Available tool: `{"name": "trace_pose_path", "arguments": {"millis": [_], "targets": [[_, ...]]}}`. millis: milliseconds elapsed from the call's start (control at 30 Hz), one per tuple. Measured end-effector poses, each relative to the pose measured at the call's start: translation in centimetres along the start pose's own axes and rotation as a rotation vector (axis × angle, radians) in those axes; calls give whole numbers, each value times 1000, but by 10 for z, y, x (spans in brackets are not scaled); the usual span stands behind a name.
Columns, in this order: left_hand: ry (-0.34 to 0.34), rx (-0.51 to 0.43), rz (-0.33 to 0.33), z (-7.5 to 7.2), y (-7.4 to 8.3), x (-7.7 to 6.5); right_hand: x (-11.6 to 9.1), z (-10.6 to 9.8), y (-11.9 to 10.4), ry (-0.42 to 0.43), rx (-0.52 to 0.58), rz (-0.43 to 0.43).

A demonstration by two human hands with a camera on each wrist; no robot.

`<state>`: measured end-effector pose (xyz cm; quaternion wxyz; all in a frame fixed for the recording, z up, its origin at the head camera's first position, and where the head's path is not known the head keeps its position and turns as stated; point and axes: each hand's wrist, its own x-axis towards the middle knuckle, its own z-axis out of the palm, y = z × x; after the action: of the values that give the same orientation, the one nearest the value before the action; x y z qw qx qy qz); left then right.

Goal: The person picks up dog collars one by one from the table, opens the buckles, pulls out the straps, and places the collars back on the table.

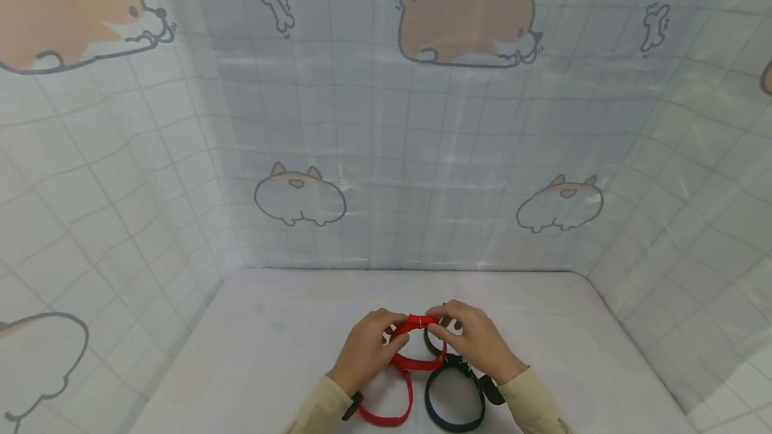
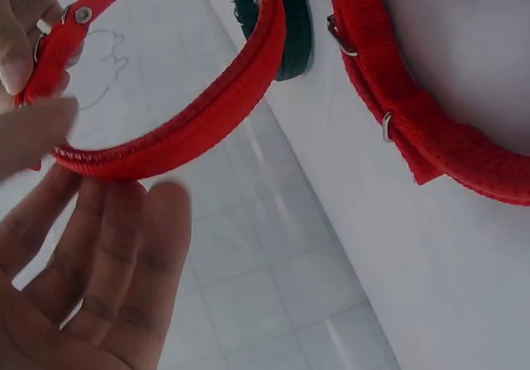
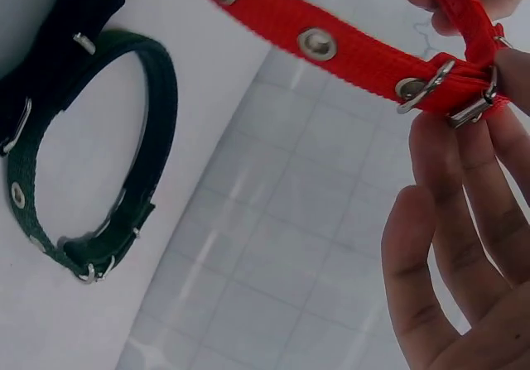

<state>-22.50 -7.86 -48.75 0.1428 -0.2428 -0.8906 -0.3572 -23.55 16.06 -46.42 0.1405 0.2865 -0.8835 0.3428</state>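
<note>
A red pet collar (image 1: pixel 419 364) is held up in a loop between both hands over the white table. My left hand (image 1: pixel 366 347) pinches its padded band (image 2: pixel 199 134) between thumb and fingers. The thumb and fingers of my right hand (image 1: pixel 479 343) grip the buckle end, where a metal buckle (image 3: pixel 474 109) and a D-ring (image 3: pixel 426 87) show. Metal eyelets (image 3: pixel 317 45) run along the strap. A second red collar (image 2: pixel 414 101) lies on the table near my left wrist. Dark green collar (image 3: pixel 166 80) lies on the table to the right.
A black collar (image 3: pixel 62 60) lies beside the green one, partly out of frame. The white table (image 1: pixel 271 340) meets a grid-patterned sheet (image 1: pixel 374 119) with cartoon dogs behind and at both sides. Dark bands (image 1: pixel 491 390) circle the wrists.
</note>
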Motion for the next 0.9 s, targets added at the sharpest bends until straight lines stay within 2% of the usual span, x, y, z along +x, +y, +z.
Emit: {"name": "trace_pose_path", "arguments": {"millis": [233,400,667,767,900], "targets": [[-25,-57,52,-2,8,2,-4,3,-6,-47,57,-124],[-20,-57,100,-1,7,1,-6,6,-7,-52,112,-117],[-30,-72,97,0,2,-2,-9,9,-7,-40,154,-98],[-4,-37,139,0,2,-3,-11,10,-8,-25,64,-113],[31,28,212,0,6,-4,-12,9,-12,23,-136,-163]]}}
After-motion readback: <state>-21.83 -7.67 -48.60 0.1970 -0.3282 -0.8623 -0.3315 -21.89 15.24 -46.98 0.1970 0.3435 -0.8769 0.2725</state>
